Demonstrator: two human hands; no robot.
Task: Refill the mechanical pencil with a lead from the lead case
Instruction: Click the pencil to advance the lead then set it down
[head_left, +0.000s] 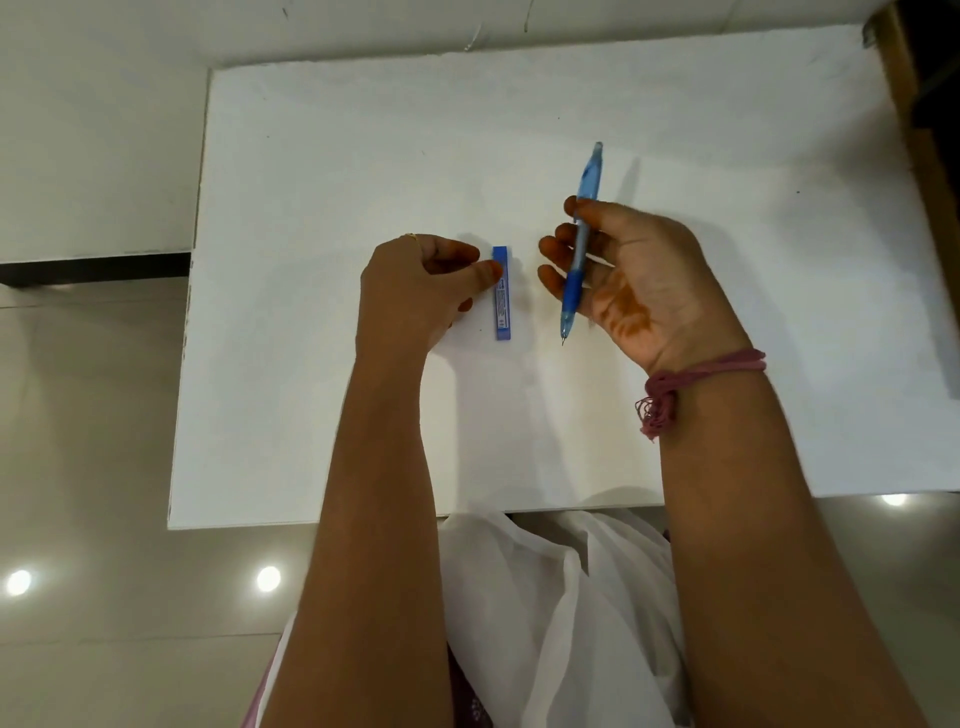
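Note:
A blue mechanical pencil (586, 208) is held above the white table (322, 415), tip pointing toward me and its cap end away. My right hand (639, 280), palm turned up, grips the barrel with thumb and curled fingers. A small blue lead case (502, 306) lies flat on the table, lengthwise, just left of the pencil. My left hand (415, 280) hovers beside the case's left side with its fingers loosely curled. Its thumb tip reaches the case's upper left edge, and the case is not lifted.
The table's left edge and near edge drop off to a glossy tiled floor (93, 519). A brown wooden edge (914, 130) runs along the far right. White cloth (561, 597) covers my lap below the table edge.

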